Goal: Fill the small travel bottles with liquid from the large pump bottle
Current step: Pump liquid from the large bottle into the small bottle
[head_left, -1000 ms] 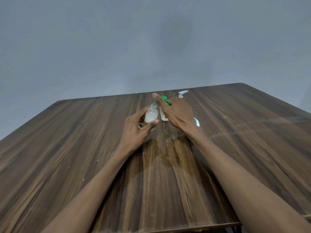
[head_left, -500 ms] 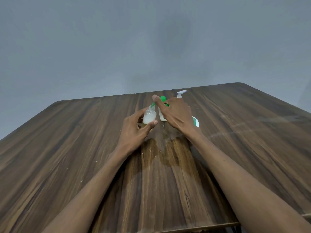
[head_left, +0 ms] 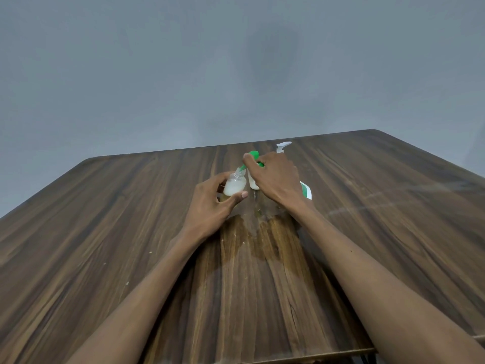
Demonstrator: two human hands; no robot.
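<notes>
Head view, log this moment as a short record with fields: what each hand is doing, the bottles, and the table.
left hand: grips small translucent plastic travel bottle, uncapped, milky liquid inside
right hand: pinches green funnel-like piece, its tip at that bottle's neck
second small bottle: partly hidden behind right hand
large white pump bottle: behind right hand, mostly hidden
wooden table: dark wet-looking patch near the hands

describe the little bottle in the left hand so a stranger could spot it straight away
On the wooden table, near its middle, the left hand grips a small clear travel bottle holding milky liquid. Unlike the pump bottle behind the right hand, its threaded neck is open.
</notes>
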